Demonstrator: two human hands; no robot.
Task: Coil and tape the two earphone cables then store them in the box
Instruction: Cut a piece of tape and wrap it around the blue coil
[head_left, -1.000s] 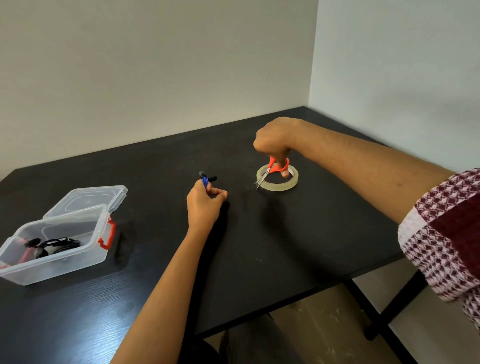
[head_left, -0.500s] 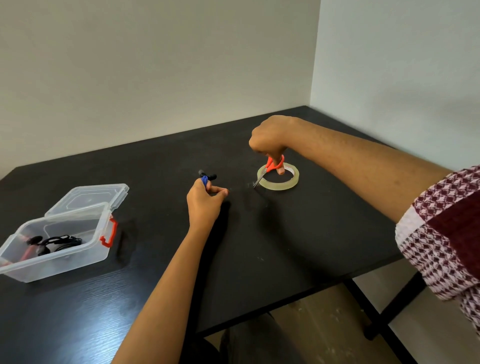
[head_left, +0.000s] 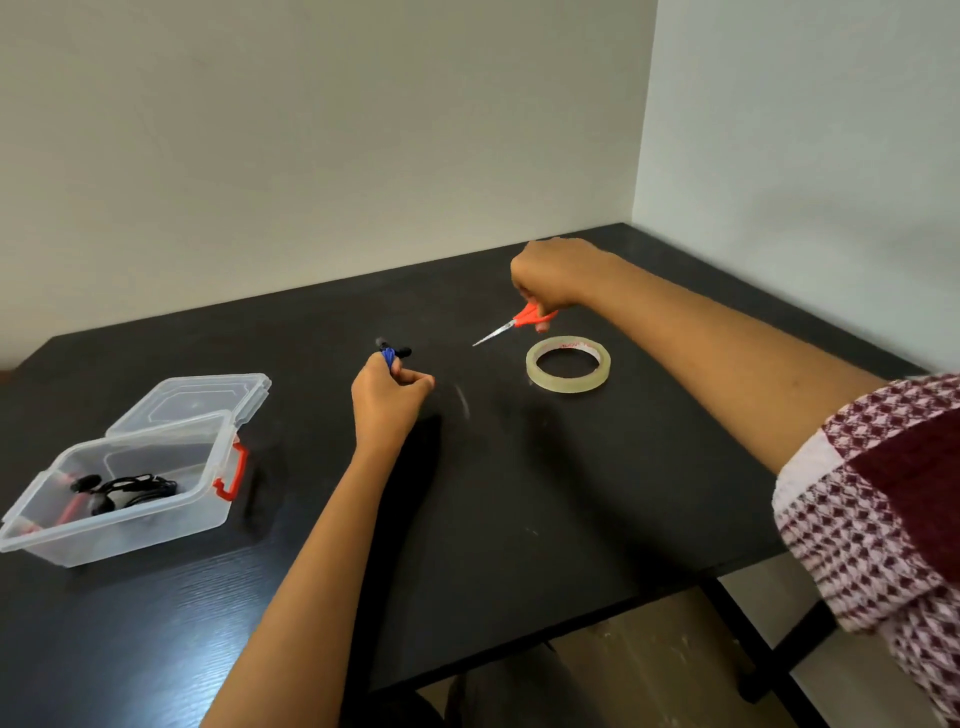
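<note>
My left hand (head_left: 387, 400) is closed around a coiled blue earphone cable (head_left: 389, 355), whose black ends stick out above the fingers. A faint strip of clear tape (head_left: 462, 397) trails to the right of that hand. My right hand (head_left: 550, 275) grips orange-handled scissors (head_left: 511, 325), held above the table with the blades pointing left and down. The roll of clear tape (head_left: 568, 365) lies flat on the black table (head_left: 519, 493), just right of the blades. A clear plastic box (head_left: 130, 473) with red latches sits open at the left, holding a coiled black earphone cable (head_left: 130, 488).
The box lid (head_left: 192, 400) is folded back behind the box. Walls meet at the far right corner of the table. The table's front edge runs near my body, with a black table leg (head_left: 769, 649) and bare floor below at the right.
My right hand has lifted the scissors up and back off the tape roll, which now lies fully exposed. My left hand has stayed in place with the blue cable.
</note>
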